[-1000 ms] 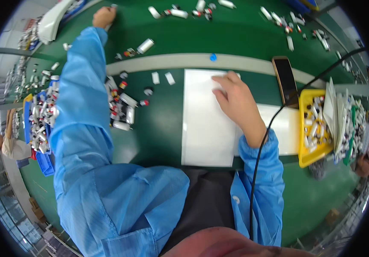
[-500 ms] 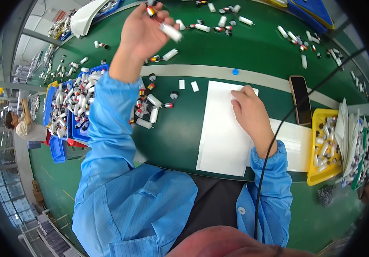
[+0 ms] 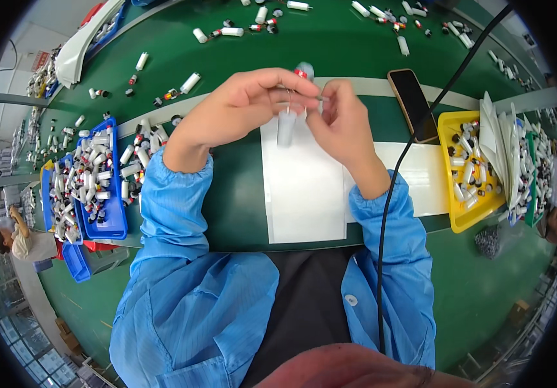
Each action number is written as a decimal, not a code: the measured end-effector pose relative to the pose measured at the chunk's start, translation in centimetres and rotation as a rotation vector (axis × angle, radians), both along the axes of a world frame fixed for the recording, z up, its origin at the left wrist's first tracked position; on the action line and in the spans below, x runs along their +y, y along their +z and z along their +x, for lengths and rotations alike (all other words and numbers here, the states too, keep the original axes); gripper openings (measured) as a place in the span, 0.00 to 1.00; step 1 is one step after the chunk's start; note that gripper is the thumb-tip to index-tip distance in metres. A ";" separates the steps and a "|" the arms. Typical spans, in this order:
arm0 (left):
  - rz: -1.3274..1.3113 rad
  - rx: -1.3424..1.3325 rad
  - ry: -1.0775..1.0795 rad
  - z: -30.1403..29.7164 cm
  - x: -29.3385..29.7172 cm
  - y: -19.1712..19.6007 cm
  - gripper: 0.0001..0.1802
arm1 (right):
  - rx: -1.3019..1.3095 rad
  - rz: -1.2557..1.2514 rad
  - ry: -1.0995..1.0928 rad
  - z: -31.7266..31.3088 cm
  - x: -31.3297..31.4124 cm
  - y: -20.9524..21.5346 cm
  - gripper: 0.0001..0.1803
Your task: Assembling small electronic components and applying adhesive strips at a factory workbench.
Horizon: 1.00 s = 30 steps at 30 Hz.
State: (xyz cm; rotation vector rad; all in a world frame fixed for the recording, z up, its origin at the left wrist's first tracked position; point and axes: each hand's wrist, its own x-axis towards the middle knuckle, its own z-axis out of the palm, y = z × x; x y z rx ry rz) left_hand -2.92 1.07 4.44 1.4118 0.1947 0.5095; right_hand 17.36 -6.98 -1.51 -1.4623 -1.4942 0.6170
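Above the white paper sheets [image 3: 305,200], my two hands have come together. My left hand [image 3: 243,107] is closed on a white cylindrical part [image 3: 285,130] joined by thin wires to a red-and-grey capped piece [image 3: 303,70]. The cylinder hangs below its fingers and the capped piece sticks up beyond them, slightly blurred. My right hand [image 3: 342,123] has thumb and fingers pinched close beside the left fingertips, near the wires. What exactly sits in that pinch is too small to make out.
Loose white cylinders and capped pieces lie across the green bench. Blue bins [image 3: 121,210] full of them stand at left, a yellow bin [image 3: 469,222] at right. A phone [image 3: 413,107] lies beyond my right hand. A black cable [image 3: 388,213] crosses in front of my right forearm.
My left hand has come in from the far left with the cylindrical part, to above the paper. My right hand has lifted off the sheets and met it. The view has shifted.
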 end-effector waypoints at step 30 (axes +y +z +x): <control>-0.335 -0.131 0.450 4.6 -2.9 -3.0 0.36 | 0.508 0.446 0.066 -2.1 1.0 -3.4 0.29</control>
